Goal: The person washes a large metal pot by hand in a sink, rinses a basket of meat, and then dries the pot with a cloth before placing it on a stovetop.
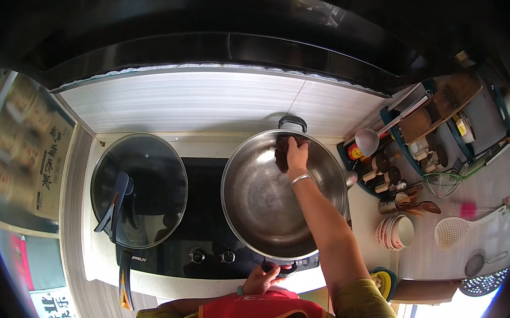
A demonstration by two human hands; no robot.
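A wide stainless steel wok [260, 203] with two black loop handles stands on the right side of the black glass hob [204, 191]. My right hand [297, 155] presses a dark brown cloth [282, 155] against the wok's inner wall near the far rim. At the near side, my left hand [260, 280] grips the black near handle [286, 269] of the wok. Apart from the cloth, the wok's metal inside looks bare, with a dull sheen at the bottom.
A glass lid [153, 214] with a dark upright handle covers the hob's left side, and a black handle [125, 278] juts past the front edge. Stacked bowls [394, 232], a utensil holder [387, 207] and a spice rack [398, 133] stand right. A range hood [227, 46] hangs above.
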